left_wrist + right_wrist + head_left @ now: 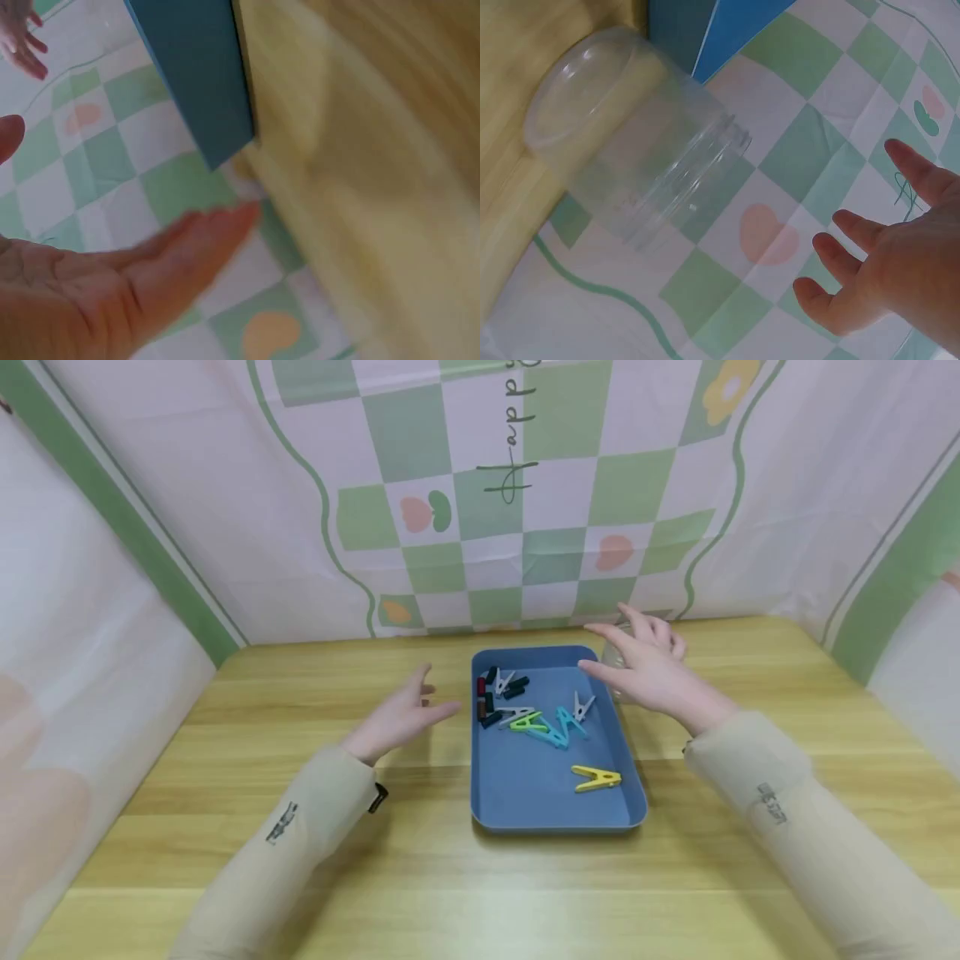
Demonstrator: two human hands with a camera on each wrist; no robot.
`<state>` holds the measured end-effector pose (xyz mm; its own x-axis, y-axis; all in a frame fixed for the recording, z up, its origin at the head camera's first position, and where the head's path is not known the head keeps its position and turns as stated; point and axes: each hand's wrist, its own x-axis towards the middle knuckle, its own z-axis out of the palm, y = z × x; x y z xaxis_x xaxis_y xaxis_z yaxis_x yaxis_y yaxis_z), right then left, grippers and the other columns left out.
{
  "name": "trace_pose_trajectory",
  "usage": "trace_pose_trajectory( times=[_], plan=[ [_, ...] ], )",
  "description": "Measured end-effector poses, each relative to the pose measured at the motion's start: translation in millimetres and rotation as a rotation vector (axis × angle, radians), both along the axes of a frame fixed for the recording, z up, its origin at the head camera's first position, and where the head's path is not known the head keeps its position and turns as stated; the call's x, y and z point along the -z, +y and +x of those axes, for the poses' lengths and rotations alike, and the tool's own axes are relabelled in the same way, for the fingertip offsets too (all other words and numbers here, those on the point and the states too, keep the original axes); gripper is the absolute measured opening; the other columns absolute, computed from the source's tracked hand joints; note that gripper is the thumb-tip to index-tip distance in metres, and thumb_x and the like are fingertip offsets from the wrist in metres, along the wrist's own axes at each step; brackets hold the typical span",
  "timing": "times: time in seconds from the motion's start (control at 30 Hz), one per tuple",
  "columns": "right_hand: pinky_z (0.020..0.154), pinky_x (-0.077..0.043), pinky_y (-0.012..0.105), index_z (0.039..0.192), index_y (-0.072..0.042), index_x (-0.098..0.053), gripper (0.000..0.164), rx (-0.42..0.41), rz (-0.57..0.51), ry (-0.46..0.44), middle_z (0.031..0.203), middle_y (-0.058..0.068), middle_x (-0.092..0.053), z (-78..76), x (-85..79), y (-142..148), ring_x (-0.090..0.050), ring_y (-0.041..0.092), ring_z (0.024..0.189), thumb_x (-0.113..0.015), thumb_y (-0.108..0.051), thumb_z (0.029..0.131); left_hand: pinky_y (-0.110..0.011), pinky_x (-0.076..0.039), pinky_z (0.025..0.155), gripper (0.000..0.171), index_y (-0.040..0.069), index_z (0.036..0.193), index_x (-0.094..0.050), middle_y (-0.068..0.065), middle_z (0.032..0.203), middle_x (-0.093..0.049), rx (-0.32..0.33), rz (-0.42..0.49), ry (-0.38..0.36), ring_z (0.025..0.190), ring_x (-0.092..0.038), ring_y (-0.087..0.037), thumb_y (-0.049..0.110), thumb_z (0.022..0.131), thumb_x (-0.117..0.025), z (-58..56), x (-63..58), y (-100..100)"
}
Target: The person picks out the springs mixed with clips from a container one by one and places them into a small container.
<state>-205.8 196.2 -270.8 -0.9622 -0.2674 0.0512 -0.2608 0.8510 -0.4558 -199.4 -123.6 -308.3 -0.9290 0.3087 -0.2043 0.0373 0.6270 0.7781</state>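
A blue tray [525, 793] lies on the table with small clips and dark pieces inside. Gray clips, a green clip [528, 722], blue clips [551, 735] and a yellow clip [597, 778] are spread over its floor. Dark cylindrical pieces [491, 718] and a red one [481, 686] gather at the far left corner. My left hand [397, 718] hovers left of the tray, fingers relaxed and holding nothing. Above the tray's far right side my right hand [645, 664] is spread, also holding nothing. A clear plastic jar [630, 135] without a lid stands just beyond it, partly hidden in the head view.
The wooden table [300, 843] extends on both sides of the tray and in front of it. A checkered curtain [487, 552] hangs along the back edge, with more cloth at the left and right sides.
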Motion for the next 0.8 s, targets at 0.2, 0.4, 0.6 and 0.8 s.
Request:
trace_pose_trajectory(
  times=[0.2, 0.4, 0.6, 0.8],
  plan=[
    [0.099, -0.007, 0.067, 0.136, -0.012, -0.05, 0.052, -0.04, -0.003, -0.024, 0.155, 0.021, -0.013, -6.7, -2.5, -11, -0.007, 0.047, 0.135, -0.052, -0.043, 0.095, -0.042, -0.051, 0.093, 0.08, 0.008, 0.152, -0.007, -0.02, 0.147, -0.037, -0.039, 0.216, -0.198, 0.123, -0.05, -0.035, 0.028, 0.094, -0.059, -10.1, 9.8, 14],
    [0.103, -0.011, 0.067, 0.131, -0.011, -0.056, 0.045, -0.084, -0.028, -0.052, 0.153, 0.02, -0.024, -15.3, -1.9, -20, -0.012, 0.046, 0.136, -0.052, -0.039, 0.096, -0.041, -0.054, 0.088, 0.078, 0.006, 0.152, -0.008, -0.022, 0.148, -0.034, -0.046, 0.316, -0.329, 0.126, -0.047, -0.036, 0.018, 0.094, -0.059, -15.8, 22.5, 23],
    [0.104, -0.006, 0.068, 0.129, -0.011, -0.057, 0.042, -0.098, -0.066, -0.077, 0.154, 0.018, -0.02, -27.5, -4.0, -30, -0.006, 0.043, 0.138, -0.056, -0.035, 0.095, -0.046, -0.051, 0.092, 0.071, 0.004, 0.151, -0.01, -0.026, 0.146, -0.031, -0.024, 0.38, -0.388, 0.127, -0.045, -0.037, 0.008, 0.095, -0.055, -20.9, 34.5, 25],
    [0.1, -0.007, 0.067, 0.127, -0.013, -0.06, 0.041, -0.083, -0.076, -0.079, 0.158, 0.012, -0.007, -46.5, 7.9, -38, -0.003, 0.046, 0.137, -0.064, -0.028, 0.09, -0.047, -0.05, 0.093, 0.074, 0.007, 0.152, -0.009, -0.025, 0.142, -0.035, -0.044, 0.399, -0.432, 0.124, -0.048, -0.034, 0.004, 0.094, -0.055, -22.8, 38.2, 30]
  ],
)
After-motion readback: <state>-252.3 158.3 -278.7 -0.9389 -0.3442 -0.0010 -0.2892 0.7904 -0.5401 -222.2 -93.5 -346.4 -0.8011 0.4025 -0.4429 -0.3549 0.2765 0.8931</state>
